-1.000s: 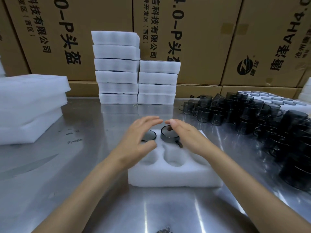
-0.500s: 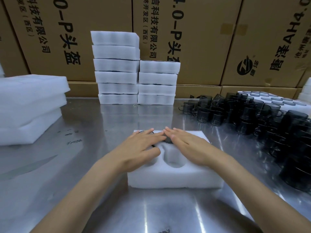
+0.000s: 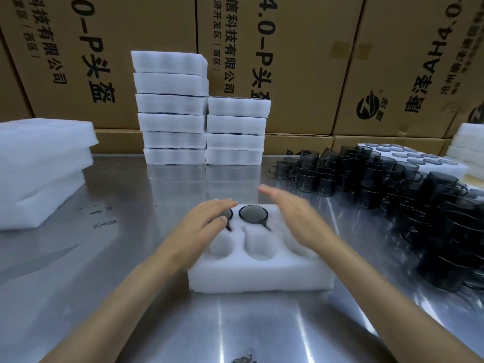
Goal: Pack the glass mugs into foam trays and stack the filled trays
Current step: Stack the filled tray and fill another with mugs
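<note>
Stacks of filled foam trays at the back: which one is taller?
The left stack is taller: six trays high against four in the right stack standing right beside it.

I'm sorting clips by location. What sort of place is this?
Likely a factory or warehouse packing station: printed cardboard cartons line the back, stacks of foam trays stand on a steel table, and loose dark glass mugs crowd its right side.

Both forearms are bare, no sleeves, gloves, rings or watch visible.
</note>
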Motion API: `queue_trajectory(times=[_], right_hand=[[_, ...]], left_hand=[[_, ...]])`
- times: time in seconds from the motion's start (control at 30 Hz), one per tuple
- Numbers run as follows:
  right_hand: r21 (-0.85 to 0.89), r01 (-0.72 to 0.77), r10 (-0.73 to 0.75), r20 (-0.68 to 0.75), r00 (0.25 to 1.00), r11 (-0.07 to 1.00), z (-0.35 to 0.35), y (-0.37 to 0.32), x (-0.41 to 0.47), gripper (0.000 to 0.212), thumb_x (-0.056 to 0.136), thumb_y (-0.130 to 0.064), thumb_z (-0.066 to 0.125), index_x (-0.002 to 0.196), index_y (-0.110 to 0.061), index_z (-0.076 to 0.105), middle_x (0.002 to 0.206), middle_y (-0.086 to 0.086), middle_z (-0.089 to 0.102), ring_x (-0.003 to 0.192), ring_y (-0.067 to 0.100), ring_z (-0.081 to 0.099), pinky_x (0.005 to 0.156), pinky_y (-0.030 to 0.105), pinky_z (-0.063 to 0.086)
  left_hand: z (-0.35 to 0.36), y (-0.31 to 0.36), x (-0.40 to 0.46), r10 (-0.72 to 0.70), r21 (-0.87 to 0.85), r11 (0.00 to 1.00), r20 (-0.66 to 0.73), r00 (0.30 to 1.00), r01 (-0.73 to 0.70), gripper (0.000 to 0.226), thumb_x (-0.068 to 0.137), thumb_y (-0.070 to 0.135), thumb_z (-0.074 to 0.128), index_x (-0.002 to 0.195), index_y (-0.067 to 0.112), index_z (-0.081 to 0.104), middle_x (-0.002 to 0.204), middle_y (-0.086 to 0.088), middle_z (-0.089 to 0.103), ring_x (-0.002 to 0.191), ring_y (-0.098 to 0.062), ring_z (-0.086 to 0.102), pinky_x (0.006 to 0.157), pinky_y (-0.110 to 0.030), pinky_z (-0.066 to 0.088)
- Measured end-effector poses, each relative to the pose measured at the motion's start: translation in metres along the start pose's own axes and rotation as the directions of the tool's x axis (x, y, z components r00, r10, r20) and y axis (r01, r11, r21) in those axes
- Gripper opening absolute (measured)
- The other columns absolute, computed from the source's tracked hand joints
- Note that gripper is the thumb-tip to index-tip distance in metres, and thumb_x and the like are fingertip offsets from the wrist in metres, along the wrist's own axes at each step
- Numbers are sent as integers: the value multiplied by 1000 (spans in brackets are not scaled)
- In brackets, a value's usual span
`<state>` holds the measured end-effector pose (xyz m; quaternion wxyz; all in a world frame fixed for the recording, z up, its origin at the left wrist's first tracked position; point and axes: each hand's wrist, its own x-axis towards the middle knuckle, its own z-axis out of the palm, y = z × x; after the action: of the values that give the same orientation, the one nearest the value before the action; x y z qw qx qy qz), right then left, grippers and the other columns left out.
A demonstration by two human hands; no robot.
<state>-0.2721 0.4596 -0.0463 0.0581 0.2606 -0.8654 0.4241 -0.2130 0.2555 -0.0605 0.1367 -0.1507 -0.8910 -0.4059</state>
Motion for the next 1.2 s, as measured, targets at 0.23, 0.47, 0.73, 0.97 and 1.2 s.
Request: queue_trajectory(times=[0.23,0.47,0.73,0.97,1.2], right_hand=[[123,-168,206,-451,868,978,-31,62,14,25,97,-26,42,108,-29,64,107,-15,64,96,2,56,72,13,38],[-41,-477,385,-531,755,878,-47,132,34,43,93,-20,48,135,-15,44,136,6,49,117,26,50,88,34,37],[-321,-554,351,-513,784,768,-57,149,61,54,96,-19,44,148,-21,28,156,-7,17,123,26,44,86,40,44],[-350,-520,263,-571,778,779,-59,152,65,37,93,-18,53,129,-20,46,144,0,34,123,29,36,74,38,40],[-294,-515,265,-598,756,806,-55,147,60,16,91,-25,57,102,-14,51,143,12,37,132,33,27,91,47,40]], left_hand=[[2,-8,2,-80,-229,971,-35,996,70,31,92,19,53,121,29,57,138,12,48,131,1,37,99,-8,26],[4,-8,3,-103,-302,950,-52,993,82,40,73,30,47,111,32,62,132,13,53,128,0,40,105,-20,28],[5,-14,6,-100,-292,953,-45,994,83,38,73,28,47,106,27,67,125,14,58,126,-2,41,99,-13,30],[5,-13,5,-97,-293,953,-46,994,79,39,73,27,47,105,20,68,126,12,56,127,-5,41,104,-22,30],[4,-13,5,-87,-286,956,-48,995,70,37,74,26,46,102,19,69,125,12,56,126,-8,42,107,-29,31]])
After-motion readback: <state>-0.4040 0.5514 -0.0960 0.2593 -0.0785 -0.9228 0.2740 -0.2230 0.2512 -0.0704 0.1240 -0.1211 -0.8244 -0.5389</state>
